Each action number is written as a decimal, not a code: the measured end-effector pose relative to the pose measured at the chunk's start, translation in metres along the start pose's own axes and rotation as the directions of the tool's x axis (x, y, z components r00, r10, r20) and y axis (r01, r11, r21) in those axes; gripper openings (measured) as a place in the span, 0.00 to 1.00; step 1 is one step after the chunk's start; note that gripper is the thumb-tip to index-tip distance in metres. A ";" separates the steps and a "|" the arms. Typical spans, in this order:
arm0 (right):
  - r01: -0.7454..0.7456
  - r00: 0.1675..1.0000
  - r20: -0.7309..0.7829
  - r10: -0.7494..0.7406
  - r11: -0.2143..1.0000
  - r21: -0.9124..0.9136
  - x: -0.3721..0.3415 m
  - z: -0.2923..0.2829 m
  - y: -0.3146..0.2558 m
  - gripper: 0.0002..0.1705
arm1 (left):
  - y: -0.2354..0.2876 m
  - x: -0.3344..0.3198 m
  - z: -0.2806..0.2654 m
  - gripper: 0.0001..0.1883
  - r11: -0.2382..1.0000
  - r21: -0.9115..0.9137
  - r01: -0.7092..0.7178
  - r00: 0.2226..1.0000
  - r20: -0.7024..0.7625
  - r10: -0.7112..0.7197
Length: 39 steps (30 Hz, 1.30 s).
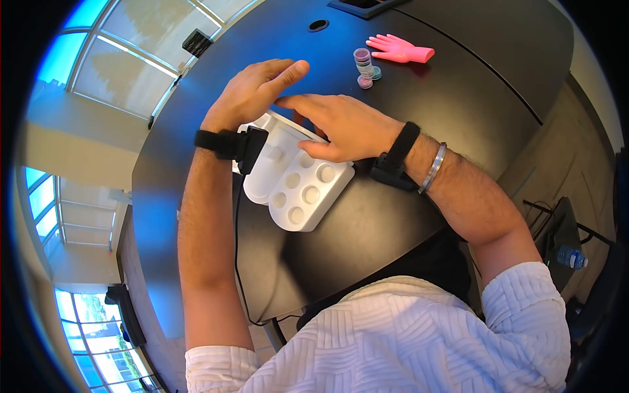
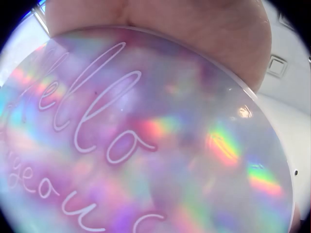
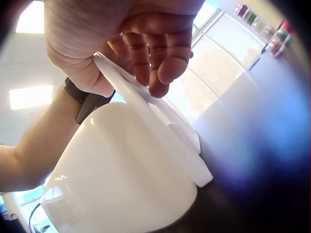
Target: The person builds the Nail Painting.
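Note:
An open white case (image 1: 318,200) with several round wells stands on the dark table, its rounded lid section raised at the left. My right hand (image 1: 357,128) grips the far edge, thumb on the inner side and fingers over the edge. In the right wrist view, curled fingers (image 3: 158,58) hang beside the white shell (image 3: 121,170). My left hand (image 1: 255,92) is at the case's upper left, thumb extended and fingers loosely bent. In the left wrist view, its palm (image 2: 194,29) is by the rim of an iridescent round panel (image 2: 184,131) with white script.
Small stacked jars (image 1: 363,65) and a pink hand-shaped object (image 1: 400,50) lie beyond the case on the table (image 1: 458,124). A dark cable (image 1: 237,262) runs down beside the left forearm. A bottle (image 1: 571,257) is at the far right.

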State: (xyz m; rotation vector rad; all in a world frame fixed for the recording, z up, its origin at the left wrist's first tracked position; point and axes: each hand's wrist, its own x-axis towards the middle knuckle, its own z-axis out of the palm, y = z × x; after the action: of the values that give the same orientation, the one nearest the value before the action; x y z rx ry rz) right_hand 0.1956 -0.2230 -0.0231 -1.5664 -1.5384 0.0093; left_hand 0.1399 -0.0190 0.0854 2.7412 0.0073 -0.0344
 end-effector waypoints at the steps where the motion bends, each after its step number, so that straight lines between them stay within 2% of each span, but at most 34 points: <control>1: -0.029 0.999 0.020 0.028 1.000 0.004 0.001 -0.002 -0.001 0.42 | -0.001 -0.001 0.000 0.40 1.000 0.004 0.004 1.000 -0.003 -0.004; 3: -0.056 0.998 0.033 0.056 0.998 0.003 0.001 -0.003 -0.002 0.41 | -0.002 0.001 0.002 0.39 1.000 -0.017 0.002 1.000 -0.023 -0.002; 9: 0.019 1.000 -0.002 -0.019 1.000 -0.010 0.001 -0.002 0.009 0.42 | 0.001 0.008 0.001 0.36 1.000 0.000 -0.004 1.000 -0.016 0.004; 12: 0.011 1.000 0.023 -0.011 1.000 0.008 0.000 -0.004 0.009 0.41 | 0.001 0.007 0.001 0.35 1.000 -0.009 -0.005 1.000 -0.018 0.005; 14: 0.030 1.000 -0.005 -0.030 0.999 0.023 0.000 -0.004 0.008 0.39 | -0.007 0.008 0.005 0.35 0.999 -0.010 -0.039 0.997 -0.070 0.038; 16: 0.038 0.999 -0.017 -0.037 0.999 0.024 0.000 -0.003 0.009 0.39 | -0.011 0.006 0.006 0.37 0.950 -0.201 -0.239 0.964 -0.165 0.208; 17: 0.040 0.999 -0.024 -0.039 0.999 0.029 0.000 -0.003 0.010 0.38 | -0.010 0.004 0.005 0.34 0.913 -0.235 -0.332 0.935 -0.210 0.286; 18: 0.041 0.999 -0.035 -0.041 0.999 0.020 0.000 -0.003 0.012 0.38 | -0.010 0.001 0.001 0.34 0.911 -0.228 -0.343 0.931 -0.208 0.298; 20: 0.010 1.000 -0.027 -0.009 0.999 0.038 0.000 -0.004 0.010 0.38 | -0.009 -0.008 -0.009 0.31 0.853 -0.121 -0.508 0.851 -0.222 0.476; 22: 0.012 0.999 -0.031 -0.011 1.000 0.019 -0.001 -0.009 0.010 0.38 | -0.008 -0.022 -0.022 0.28 0.868 -0.146 -0.474 0.875 -0.184 0.447; 24: 0.000 1.000 -0.001 0.000 1.000 0.031 0.001 -0.011 0.012 0.35 | -0.009 -0.030 -0.028 0.25 0.943 -0.084 -0.321 0.946 -0.080 0.315; 25: 0.002 1.000 -0.001 -0.002 0.999 0.038 0.001 -0.012 0.012 0.35 | -0.012 -0.032 -0.028 0.18 0.938 -0.019 -0.347 0.935 -0.081 0.344; 26: 0.002 1.000 -0.018 -0.002 0.999 0.032 0.001 -0.012 0.012 0.31 | -0.016 -0.033 -0.028 0.18 0.940 -0.017 -0.340 0.938 -0.081 0.337; 28: 0.011 0.999 -0.036 -0.010 1.000 0.028 0.003 -0.012 0.014 0.28 | -0.021 -0.035 -0.031 0.10 0.981 0.025 -0.194 0.981 0.003 0.194; 29: 0.059 0.994 -0.093 -0.058 0.998 0.000 0.005 -0.010 0.018 0.26 | -0.023 -0.036 -0.032 0.10 0.981 0.032 -0.193 0.981 -0.001 0.193; 31: 0.107 0.982 -0.154 -0.111 0.994 -0.034 0.006 -0.014 0.020 0.25 | -0.023 -0.036 -0.032 0.05 0.966 0.166 -0.199 0.971 -0.100 0.217; 33: 0.028 0.950 -0.311 -0.032 0.999 -0.018 0.004 -0.023 0.015 0.26 | -0.022 -0.037 -0.037 0.05 0.971 0.171 -0.165 0.969 -0.155 0.192; 34: 0.031 0.950 -0.312 -0.035 0.999 -0.020 0.004 -0.026 0.018 0.26 | -0.022 -0.038 -0.039 0.05 0.977 0.170 -0.130 0.964 -0.209 0.165; 36: -0.063 0.905 -0.418 0.072 0.997 0.034 0.008 -0.033 0.027 0.23 | -0.038 -0.035 -0.041 0.05 0.981 0.155 -0.114 0.953 -0.262 0.152; 37: -0.044 0.863 -0.501 0.059 0.998 0.042 0.009 -0.035 0.029 0.18 | -0.040 -0.034 -0.041 0.05 0.986 0.137 -0.098 0.941 -0.310 0.136; 38: -0.041 0.862 -0.503 0.055 0.998 0.040 0.011 -0.036 0.033 0.18 | -0.043 -0.034 -0.042 0.05 0.985 0.141 -0.099 0.940 -0.312 0.139; 39: -0.034 0.826 -0.562 0.042 0.999 0.024 0.012 -0.038 0.038 0.16 | -0.045 -0.033 -0.044 0.06 0.987 0.155 -0.051 0.940 -0.327 0.100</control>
State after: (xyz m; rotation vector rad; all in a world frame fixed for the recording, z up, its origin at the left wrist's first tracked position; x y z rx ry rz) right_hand 0.2503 -0.2281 -0.0168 -1.4183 -1.0319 -0.3913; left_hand 0.1072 0.0398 0.1090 2.8535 -0.0073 0.4697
